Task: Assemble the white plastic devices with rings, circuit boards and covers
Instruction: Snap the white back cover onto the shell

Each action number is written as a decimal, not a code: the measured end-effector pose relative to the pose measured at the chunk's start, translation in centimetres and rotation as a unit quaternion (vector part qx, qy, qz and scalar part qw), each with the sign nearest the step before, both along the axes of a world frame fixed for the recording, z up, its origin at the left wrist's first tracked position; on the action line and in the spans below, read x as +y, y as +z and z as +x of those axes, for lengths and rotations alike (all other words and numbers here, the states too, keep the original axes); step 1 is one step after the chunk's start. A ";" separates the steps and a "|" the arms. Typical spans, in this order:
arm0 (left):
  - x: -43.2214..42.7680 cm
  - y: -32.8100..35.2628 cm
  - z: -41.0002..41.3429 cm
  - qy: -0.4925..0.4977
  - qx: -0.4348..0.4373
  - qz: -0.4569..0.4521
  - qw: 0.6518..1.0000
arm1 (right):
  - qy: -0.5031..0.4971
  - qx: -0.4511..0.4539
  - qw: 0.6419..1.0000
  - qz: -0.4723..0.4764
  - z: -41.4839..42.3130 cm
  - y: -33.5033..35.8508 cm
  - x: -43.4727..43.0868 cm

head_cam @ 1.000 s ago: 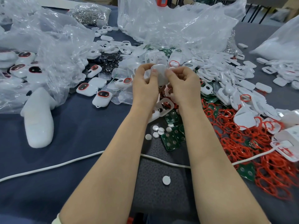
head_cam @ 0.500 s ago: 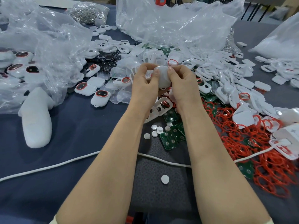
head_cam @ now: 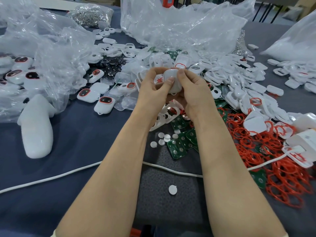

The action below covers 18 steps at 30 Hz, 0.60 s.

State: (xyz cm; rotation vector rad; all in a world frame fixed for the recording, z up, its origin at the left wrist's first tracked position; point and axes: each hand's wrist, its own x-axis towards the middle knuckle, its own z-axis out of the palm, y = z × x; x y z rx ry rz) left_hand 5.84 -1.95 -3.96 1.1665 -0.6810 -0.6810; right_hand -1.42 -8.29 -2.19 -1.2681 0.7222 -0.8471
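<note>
Both hands hold one white plastic device (head_cam: 172,81) above the table's middle. My left hand (head_cam: 153,86) grips its left side, thumb pressed on its white face. My right hand (head_cam: 193,89) grips its right side with thumb and fingers curled round it. Red rings (head_cam: 253,144) lie in a heap at the right. Green circuit boards (head_cam: 179,146) sit just below my wrists, beside small white round discs (head_cam: 162,139). White covers and shells (head_cam: 239,86) are piled behind and to the right. Finished devices (head_cam: 104,101) with red-rimmed windows lie at the left.
Crumpled clear plastic bags (head_cam: 179,24) stand at the back and left (head_cam: 42,53). A white rounded block (head_cam: 36,129) lies at the left. A white cable (head_cam: 68,173) crosses the dark blue table. A lone white disc (head_cam: 172,189) lies near me.
The device has been turned between my hands so its flat white face now points toward me. My left thumb has moved onto that face. Both hands stay in the same spot.
</note>
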 end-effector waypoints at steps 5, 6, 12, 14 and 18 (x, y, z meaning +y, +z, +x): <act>-0.1 -0.3 -0.3 -0.021 0.007 0.000 1.000 | -0.061 0.022 0.998 -0.025 0.6 -0.4 0.2; -0.2 -0.3 -0.4 -0.036 0.001 0.004 0.999 | -0.068 0.022 0.997 -0.024 0.5 -0.4 0.1; -0.4 -0.3 -0.3 -0.020 0.018 -0.001 1.000 | 0.019 -0.028 0.999 0.031 -0.1 -0.6 -0.4; -0.3 -0.4 0.1 -0.021 0.035 -0.012 0.999 | 0.089 -0.012 0.996 0.023 -0.5 -0.6 -0.3; 0.0 -0.2 0.2 -0.050 0.060 -0.036 0.996 | 0.070 -0.024 0.997 0.027 -0.7 -0.6 0.1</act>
